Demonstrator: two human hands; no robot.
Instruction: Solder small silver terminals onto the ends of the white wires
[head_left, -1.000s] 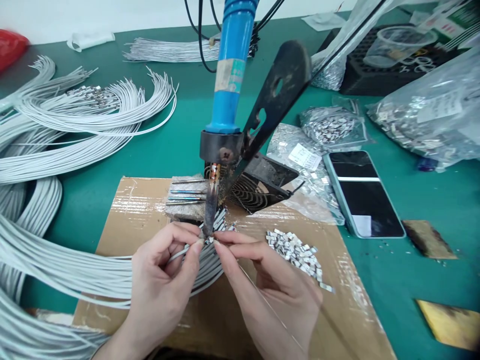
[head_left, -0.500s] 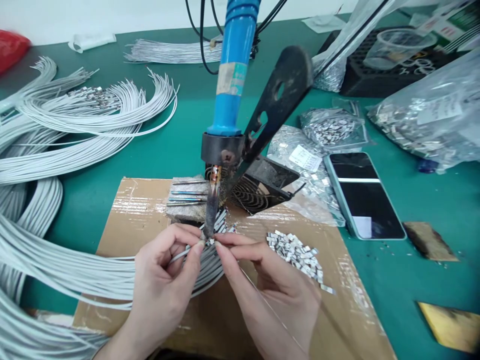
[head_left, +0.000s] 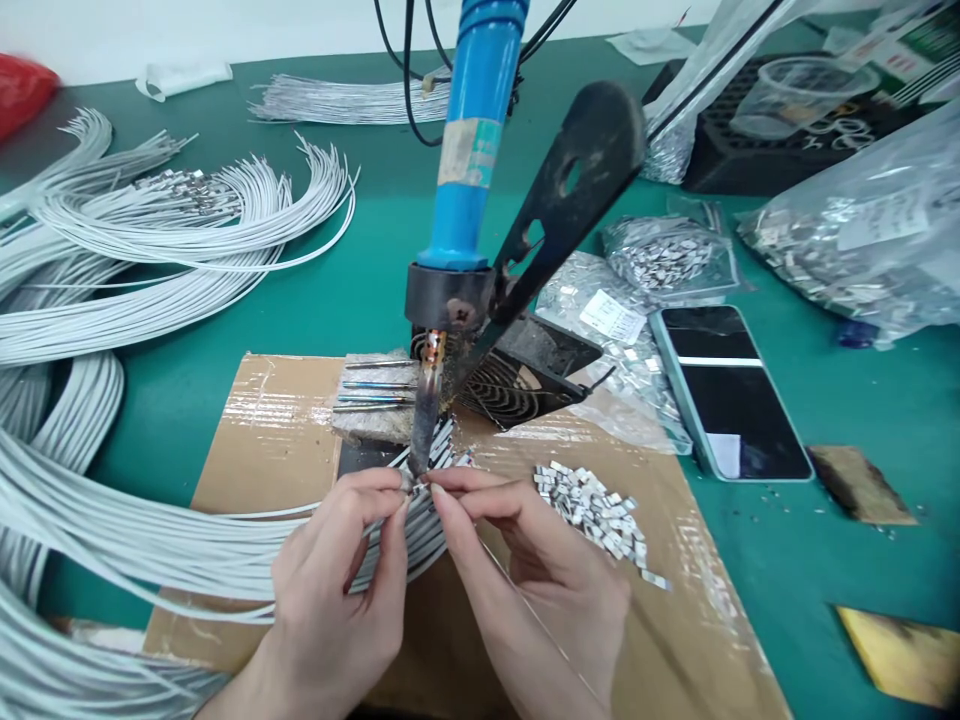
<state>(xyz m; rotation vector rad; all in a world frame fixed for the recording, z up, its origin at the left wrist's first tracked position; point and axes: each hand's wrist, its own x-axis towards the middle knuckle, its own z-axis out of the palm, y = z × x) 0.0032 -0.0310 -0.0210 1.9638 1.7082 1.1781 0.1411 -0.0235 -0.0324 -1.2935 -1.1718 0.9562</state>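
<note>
A soldering iron with a blue handle [head_left: 466,140] is fixed tip down, its dark tip [head_left: 424,430] reaching between my hands. My left hand [head_left: 341,590] is closed just left of the tip, thumb and forefinger close together; what they pinch is too small and hidden to make out. From the right, my right hand [head_left: 544,575] pinches a thin solder wire [head_left: 551,640] that trails back across the palm. A tiny shiny metal piece [head_left: 418,489] shows between the fingertips. Beneath the hands lies a bundle of grey-white cables [head_left: 424,535], their ends near the tip.
Cardboard [head_left: 240,430] covers the work spot, with a heap of small metal clips [head_left: 592,510] on it. Behind stand a black fan [head_left: 525,375] and the iron's black bracket [head_left: 570,180]. A phone [head_left: 739,390] and a bag of metal parts [head_left: 862,240] lie right; cable coils [head_left: 150,320] left.
My left hand's thumb has dropped a little away from the forefinger, and the cable that showed between its fingers is no longer visible there. My right hand has barely moved.
</note>
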